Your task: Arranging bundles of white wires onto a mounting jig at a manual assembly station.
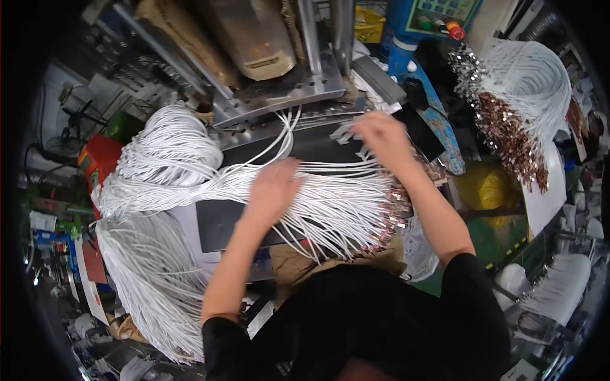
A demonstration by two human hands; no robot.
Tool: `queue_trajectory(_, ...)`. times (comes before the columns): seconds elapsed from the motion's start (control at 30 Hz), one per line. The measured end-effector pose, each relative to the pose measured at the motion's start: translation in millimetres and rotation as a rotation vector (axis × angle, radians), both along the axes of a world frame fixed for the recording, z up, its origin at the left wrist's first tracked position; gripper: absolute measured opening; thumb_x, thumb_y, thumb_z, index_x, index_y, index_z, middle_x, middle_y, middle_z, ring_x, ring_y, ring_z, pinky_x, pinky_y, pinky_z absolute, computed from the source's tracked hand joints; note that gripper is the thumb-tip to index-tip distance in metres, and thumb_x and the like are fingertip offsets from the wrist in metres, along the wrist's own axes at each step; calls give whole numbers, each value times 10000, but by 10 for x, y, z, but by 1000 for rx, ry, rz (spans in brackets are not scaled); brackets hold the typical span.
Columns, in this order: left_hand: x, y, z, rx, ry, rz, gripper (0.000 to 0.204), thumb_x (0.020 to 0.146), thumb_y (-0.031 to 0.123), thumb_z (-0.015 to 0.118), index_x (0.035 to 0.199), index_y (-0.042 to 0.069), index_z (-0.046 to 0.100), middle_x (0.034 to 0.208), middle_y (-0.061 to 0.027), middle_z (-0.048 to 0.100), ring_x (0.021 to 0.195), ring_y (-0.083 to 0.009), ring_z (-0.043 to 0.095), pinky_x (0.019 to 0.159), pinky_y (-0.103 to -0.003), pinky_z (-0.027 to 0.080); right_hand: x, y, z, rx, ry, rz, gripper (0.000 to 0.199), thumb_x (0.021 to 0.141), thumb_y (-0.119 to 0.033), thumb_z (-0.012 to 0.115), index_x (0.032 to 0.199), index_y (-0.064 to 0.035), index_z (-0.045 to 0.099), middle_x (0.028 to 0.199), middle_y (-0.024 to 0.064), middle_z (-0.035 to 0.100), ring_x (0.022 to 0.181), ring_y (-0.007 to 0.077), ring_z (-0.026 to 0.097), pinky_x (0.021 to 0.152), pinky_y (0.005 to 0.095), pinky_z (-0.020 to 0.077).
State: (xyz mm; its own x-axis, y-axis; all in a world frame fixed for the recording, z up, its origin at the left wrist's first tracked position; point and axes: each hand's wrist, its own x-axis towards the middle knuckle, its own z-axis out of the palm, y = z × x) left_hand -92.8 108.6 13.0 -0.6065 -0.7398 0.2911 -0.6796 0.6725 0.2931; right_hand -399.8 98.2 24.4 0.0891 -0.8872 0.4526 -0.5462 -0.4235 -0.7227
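A thick bundle of white cables (343,203) with small metal ends (395,206) spreads over a black work surface (219,225). My left hand (273,190) lies across the bundle with its fingers outstretched. Beyond the cable ends, my right hand (383,141) has its fingers drawn together beside a small grey metallic piece (343,134). What those fingers hold, if anything, is hidden. A few white cables (289,130) run apart from the bundle up toward the steel plate of a machine (279,100).
Coiled white cable (168,149) is heaped at the left, and more cables (149,286) hang over the near left edge. A control box (441,16) with buttons stands at the far right. Another cable coil (527,82) with metal ends sits right of it.
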Motion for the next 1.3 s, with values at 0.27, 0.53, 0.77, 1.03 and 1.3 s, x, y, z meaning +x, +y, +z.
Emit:
queue_trajectory(0.27, 476, -673, -14, -117, -27, 274, 237, 951, 216, 586, 989, 8, 695, 953, -200, 686, 904, -376, 642, 802, -462, 500, -1633, 2426, -2001, 250, -60, -940, 333, 979, -186, 569, 733, 38, 567, 661, 122, 582, 643, 180, 586, 597, 354, 455)
queue_trajectory(0.53, 558, -714, 335, 306, 32, 119, 286, 938, 268, 642, 943, -18, 655, 789, -157, 626, 722, -294, 590, 717, -399, 464, -1336, 2888, -2551, 278, -117, -1086, 216, 992, -173, 584, 1005, 22, 676, 857, 155, 683, 747, 267, 654, 709, 351, 515)
queue_trajectory(0.77, 554, -801, 480, 786, 345, 120, 301, 956, 284, 646, 965, -17, 638, 752, -107, 604, 689, -186, 534, 693, -332, 448, -395, 1051, 100, -28, -203, -333, 346, 909, -188, 673, 1176, 30, 645, 1064, 117, 638, 977, 212, 619, 870, 316, 487)
queue_trajectory(1.03, 307, -476, 545, 701, 403, 15, 274, 1005, 259, 582, 968, -4, 648, 748, -49, 585, 708, -153, 537, 682, -297, 446, 606, 49, 1091, 373, 637, 93, 571, 796, -345, 766, 1266, -60, 608, 1163, 171, 664, 1111, 338, 627, 944, 442, 496)
queue_trajectory(1.3, 362, -575, 243, 468, 339, 188, 271, 998, 235, 593, 972, -16, 691, 838, -58, 672, 777, -144, 602, 714, -293, 465, 516, -47, 28, 43, 305, 231, 287, 847, -227, 680, 1073, -56, 637, 906, 115, 688, 1021, 293, 664, 852, 467, 517)
